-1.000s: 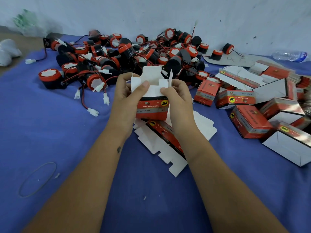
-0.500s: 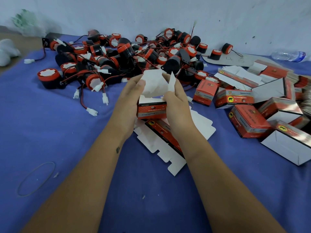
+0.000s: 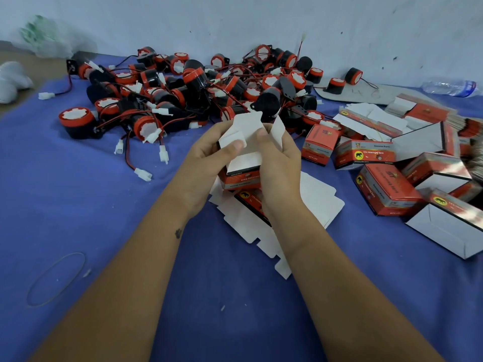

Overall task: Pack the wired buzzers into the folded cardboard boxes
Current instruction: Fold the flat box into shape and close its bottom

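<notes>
Both hands on one cardboard box [image 3: 241, 176], held just above the blue cloth [image 3: 78, 205], mid-table. Left hand [image 3: 206, 163] grips the box's left side, thumb pressing a white flap [image 3: 231, 139] inward. Right hand [image 3: 279, 163] wraps the right side, fingers curled on it, thumb on the big top flap [image 3: 248, 124]. A side flap [image 3: 277, 131] stands up by the right fingers. Box sits upright, open end up and tilted away; can't tell if anything is inside.

Looks like flap folding, so the box isn't ready for loading yet, I'd say.

Key relation: buzzer pile [image 3: 198, 95] lies straight beyond the box, toward the far edge, spread mostly to the left. Left hand is nearer most of it. Wires and white connectors trail toward the near side, tangled; pulling one buzzer may drag others.

Under the hands: flat unfolded cartons [image 3: 321, 202]. Right side of the table: folded boxes [image 3: 386, 194], some with open white ends; contents not visible. Near-left corner: a rubber band [image 3: 56, 279].
</notes>
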Demonstrator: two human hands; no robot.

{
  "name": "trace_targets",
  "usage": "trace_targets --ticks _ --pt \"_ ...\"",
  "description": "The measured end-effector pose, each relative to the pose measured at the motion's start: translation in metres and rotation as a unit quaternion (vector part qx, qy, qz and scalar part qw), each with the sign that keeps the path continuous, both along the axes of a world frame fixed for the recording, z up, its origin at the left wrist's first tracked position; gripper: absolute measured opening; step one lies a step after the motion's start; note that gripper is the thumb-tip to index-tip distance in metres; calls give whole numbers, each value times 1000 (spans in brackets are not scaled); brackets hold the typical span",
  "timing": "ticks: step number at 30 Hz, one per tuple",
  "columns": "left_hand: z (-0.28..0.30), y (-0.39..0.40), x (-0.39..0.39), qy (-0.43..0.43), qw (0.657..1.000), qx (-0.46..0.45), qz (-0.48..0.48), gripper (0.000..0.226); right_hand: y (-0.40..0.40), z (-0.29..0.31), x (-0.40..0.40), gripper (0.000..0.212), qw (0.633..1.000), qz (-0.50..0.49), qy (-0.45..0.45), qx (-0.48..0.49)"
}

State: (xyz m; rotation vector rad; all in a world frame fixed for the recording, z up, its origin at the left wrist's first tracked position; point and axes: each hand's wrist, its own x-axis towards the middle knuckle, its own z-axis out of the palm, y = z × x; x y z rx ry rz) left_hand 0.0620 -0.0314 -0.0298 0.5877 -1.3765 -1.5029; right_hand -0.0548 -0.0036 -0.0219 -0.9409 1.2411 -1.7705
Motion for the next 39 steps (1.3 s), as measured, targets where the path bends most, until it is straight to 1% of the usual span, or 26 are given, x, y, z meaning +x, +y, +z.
trace_targets --ticks 2,3,4,5,6,7,8,10,12,15,17,19,21,22,23,24,26,28,32,35,38,39 --pt "-1 0 -2 -8 1000 1 15 32 2 1 1 30 1000 18 11 -10" --pt "-1 0 -2 -2 999 13 29 33 2 0 0 24 998 52 2 -20" --pt "-1 0 -3 9 998 35 46 35 3 2 0 18 994 98 -38 -23" --pt "0 0 -3 21 996 59 63 37 4 5 -1 23 986 138 -95 -17" --pt "0 -1 -3 28 993 79 78 38 3 6 -3 33 977 159 -140 -12" --pt "1 -1 -3 33 992 87 88 38 2 5 -6 40 973 169 -159 -11" --pt "1 -1 -4 37 992 85 91 37 2 5 -6 38 973 171 -157 -6" --pt "2 0 -5 51 992 71 90 35 1 5 -7 25 978 166 -125 2" --pt "3 3 -8 69 991 63 93 36 -1 4 -8 32 983 155 -96 -2" --pt "3 5 -10 98 987 68 107 43 -2 3 -8 46 985 151 -87 -7" --pt "2 7 -10 118 987 75 81 40 -1 2 -7 45 986 144 -80 -13" --pt "1 9 -9 133 986 97 25 31 0 0 -7 36 987 138 -80 -11" --pt "2 10 -8 111 986 122 1 25 1 1 -8 20 985 146 -92 3" --pt "2 9 -9 81 990 117 22 22 2 1 -9 14 985 151 -88 2" --pt "1 9 -9 47 992 103 51 22 1 2 -9 12 987 147 -70 -2" --pt "1 8 -10 26 993 90 74 24 1 1 -10 17 990 137 -44 -3" --pt "2 7 -11 32 991 75 106 32 1 1 -11 30 993 114 -5 2" --pt "3 5 -10 38 988 64 132 39 2 2 -11 35 994 105 17 1" --pt "3 6 -10 6 987 35 154 47 3 3 -9 44 994 80 67 0" --pt "2 6 -9 2 987 27 157 45 4 3 -8 43 994 78 72 -1" --pt "2 5 -9 34 988 78 131 27 1 1 -4 30 997 65 31 31" --pt "3 5 -10 22 986 100 131 26 1 0 -2 26 997 50 31 45"
